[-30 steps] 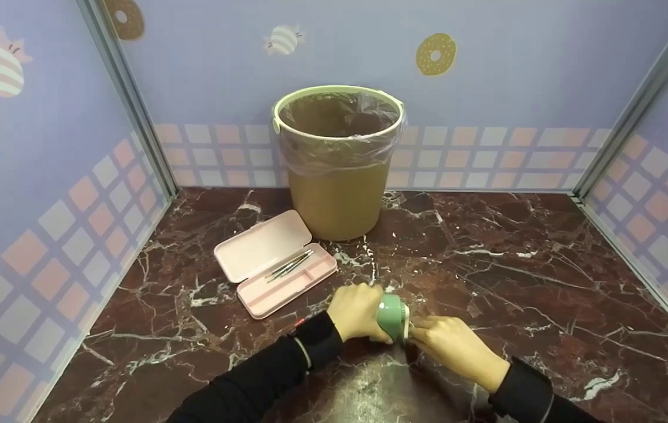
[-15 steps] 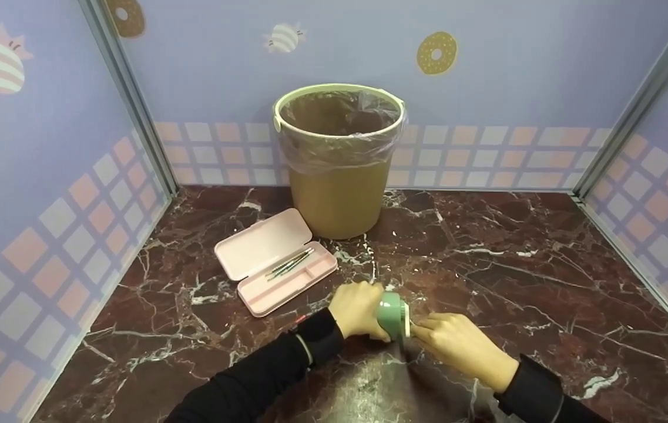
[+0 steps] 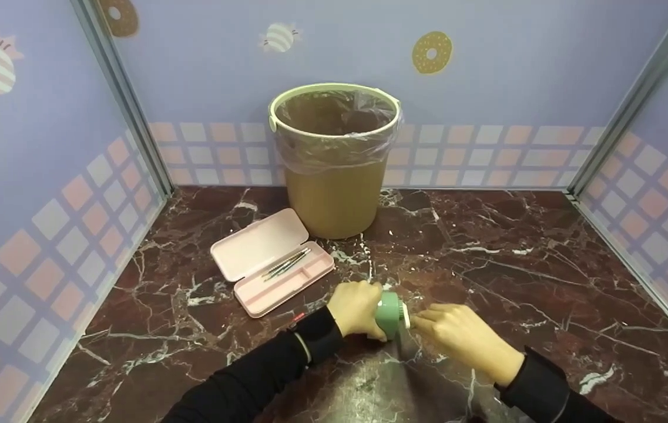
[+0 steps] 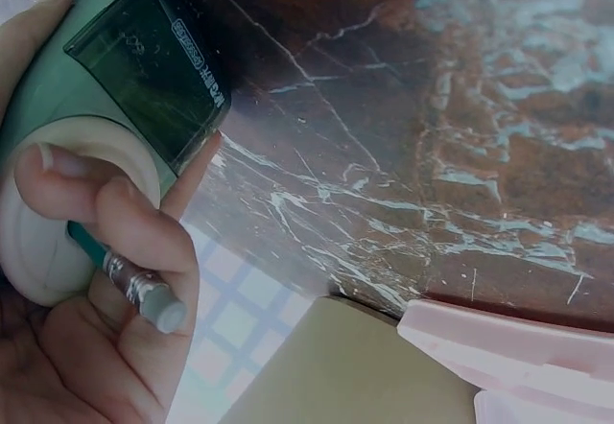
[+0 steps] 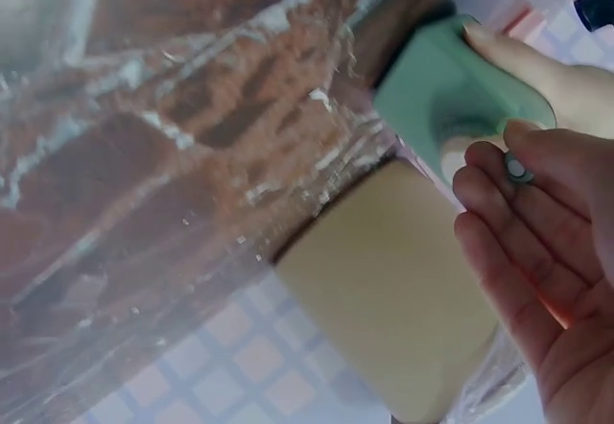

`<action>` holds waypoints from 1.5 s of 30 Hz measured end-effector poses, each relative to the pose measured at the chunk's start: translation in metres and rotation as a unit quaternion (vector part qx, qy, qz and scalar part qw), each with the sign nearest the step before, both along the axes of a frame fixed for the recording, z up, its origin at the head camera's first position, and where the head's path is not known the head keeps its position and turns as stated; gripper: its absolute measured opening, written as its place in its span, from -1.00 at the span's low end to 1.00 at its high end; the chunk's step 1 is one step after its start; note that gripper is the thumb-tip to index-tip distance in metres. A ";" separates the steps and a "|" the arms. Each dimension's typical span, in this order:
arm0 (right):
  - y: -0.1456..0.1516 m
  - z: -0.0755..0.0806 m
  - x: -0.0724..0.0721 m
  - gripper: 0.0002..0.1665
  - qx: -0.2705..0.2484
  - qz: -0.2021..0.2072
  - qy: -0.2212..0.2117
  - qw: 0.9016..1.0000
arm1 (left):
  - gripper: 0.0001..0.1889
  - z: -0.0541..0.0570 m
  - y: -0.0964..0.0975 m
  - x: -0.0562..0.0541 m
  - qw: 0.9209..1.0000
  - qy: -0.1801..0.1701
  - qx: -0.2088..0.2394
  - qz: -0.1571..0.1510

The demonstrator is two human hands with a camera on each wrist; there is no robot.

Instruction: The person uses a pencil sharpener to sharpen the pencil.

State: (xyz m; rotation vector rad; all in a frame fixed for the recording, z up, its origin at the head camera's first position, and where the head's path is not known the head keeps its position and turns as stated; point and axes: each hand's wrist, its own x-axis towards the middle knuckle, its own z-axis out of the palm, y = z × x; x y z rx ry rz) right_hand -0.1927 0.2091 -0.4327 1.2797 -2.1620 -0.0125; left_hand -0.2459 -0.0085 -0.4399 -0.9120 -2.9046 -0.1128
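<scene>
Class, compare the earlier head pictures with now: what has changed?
The right hand has shifted slightly right and higher in the head view, pinching the pencil. Nothing was visibly released. The left hand still grips the green sharpener; pencil case and bin stayed put.

Green sharpener (image 3: 389,315), cream dial (image 4: 29,242), dark green window (image 4: 144,79) with pale lettering (image 4: 197,59).
Pencil (image 4: 88,244): green shaft, silver ferrule (image 4: 130,276), greyish-white eraser (image 4: 165,310). Head view, clock centred on the sharpener: pencil case (image 3: 260,244), pale pink, 10 o'clock; bin (image 3: 334,197), tan, pale yellow-green rim (image 3: 334,87), 11 o'clock; left sleeve (image 3: 251,370), black, 8 o'clock; right sleeve (image 3: 536,383), black, 4 o'clock. Tabletop (image 3: 522,294): dark maroon, white-veined. Back wall (image 3: 345,47): lavender-blue, lower band of pink and white squares, speckled golden doughnut print (image 3: 443,53), striped sweet print (image 3: 279,37).
</scene>
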 end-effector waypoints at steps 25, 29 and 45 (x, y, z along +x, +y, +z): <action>0.004 0.014 -0.012 -0.62 -0.028 -0.069 -0.046 0.996 | -0.25 -0.003 -0.005 -0.005 0.999 0.009 -0.006 -0.039; 0.003 0.016 -0.016 -0.62 -0.033 -0.078 -0.044 0.995 | -0.25 -0.004 -0.005 -0.006 0.999 0.016 -0.004 -0.049; -0.005 0.012 -0.020 -0.64 -0.026 -0.135 -0.021 0.990 | -0.26 -0.005 -0.006 -0.007 0.998 0.005 0.000 -0.056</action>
